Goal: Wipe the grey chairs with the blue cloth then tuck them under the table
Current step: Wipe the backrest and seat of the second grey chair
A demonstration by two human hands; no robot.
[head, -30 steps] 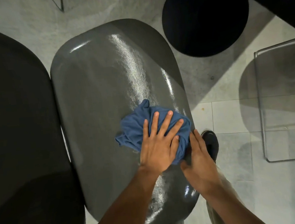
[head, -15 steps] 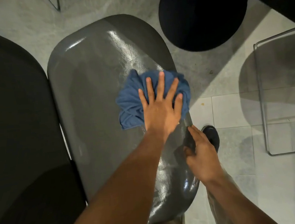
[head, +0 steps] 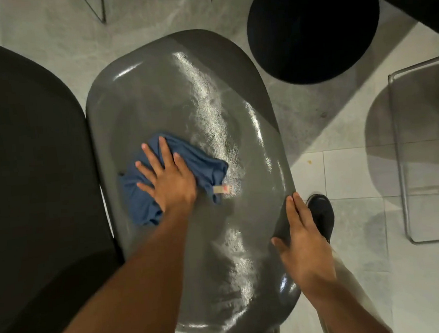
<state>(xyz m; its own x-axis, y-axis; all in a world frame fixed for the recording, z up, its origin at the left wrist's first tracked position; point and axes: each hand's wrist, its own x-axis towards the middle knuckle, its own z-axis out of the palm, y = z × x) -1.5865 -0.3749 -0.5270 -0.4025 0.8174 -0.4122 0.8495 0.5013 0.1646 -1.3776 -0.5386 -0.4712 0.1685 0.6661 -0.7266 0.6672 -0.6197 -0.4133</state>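
Risk, cloth: the cloth (head: 173,175) is bunched, not folded flat; a hard sideways push could roll it out from under the palm, so part of the seat goes unwiped.
Risk, tag: a pale tag (head: 223,189) trails loose at the cloth's right edge; likely harmless, but it may drag rather than wipe.
Risk, chair: the chair (head: 208,101) could skid on the smooth tile floor (head: 350,171) if the steadying grip slackens under the wiping pressure.
Risk, neighbour: a dark chair (head: 28,155) stands just beside the left edge; knuckles could knock it on a wide stroke.
Left hand (head: 168,182): flat, fingers (head: 166,152) spread and pressed on top of the cloth; a press, not a pinch.
Right hand (head: 304,241): fingers together, wrapped over the seat's right rim, thumb on the upper face; holding the chair.
Cloth vs fingers: under the left palm, spilling out past it on the left, far and right sides; well apart from the right hand.
Cloth location: on the seat, left of centre, near the left rim.
Stage, judged: wiping under way; tucking not yet begun.
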